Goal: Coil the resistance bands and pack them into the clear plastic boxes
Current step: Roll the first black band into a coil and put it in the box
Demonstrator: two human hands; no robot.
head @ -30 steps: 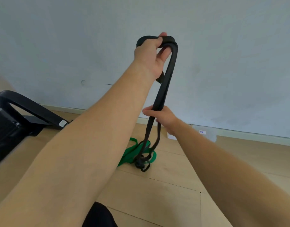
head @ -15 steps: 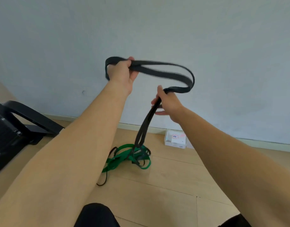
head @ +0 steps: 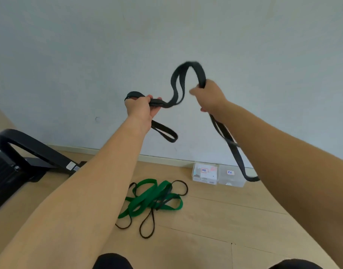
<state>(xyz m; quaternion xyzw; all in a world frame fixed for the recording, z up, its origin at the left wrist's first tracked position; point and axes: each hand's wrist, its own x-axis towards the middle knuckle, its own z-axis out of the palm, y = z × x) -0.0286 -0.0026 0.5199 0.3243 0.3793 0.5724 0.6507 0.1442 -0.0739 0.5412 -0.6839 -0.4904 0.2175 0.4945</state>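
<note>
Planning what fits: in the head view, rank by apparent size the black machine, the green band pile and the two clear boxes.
1. black machine, cropped.
2. green band pile.
3. left clear box and right clear box: alike, unranked; farther away, true size unsure.

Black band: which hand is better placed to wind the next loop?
Probably the right hand: it grips the black band just above the hanging tail, while the left hand pins the gathered loops.

Pale wall point(head: 69, 55), wood floor point(head: 205, 220), perhaps black equipment point(head: 15, 164) left.
</note>
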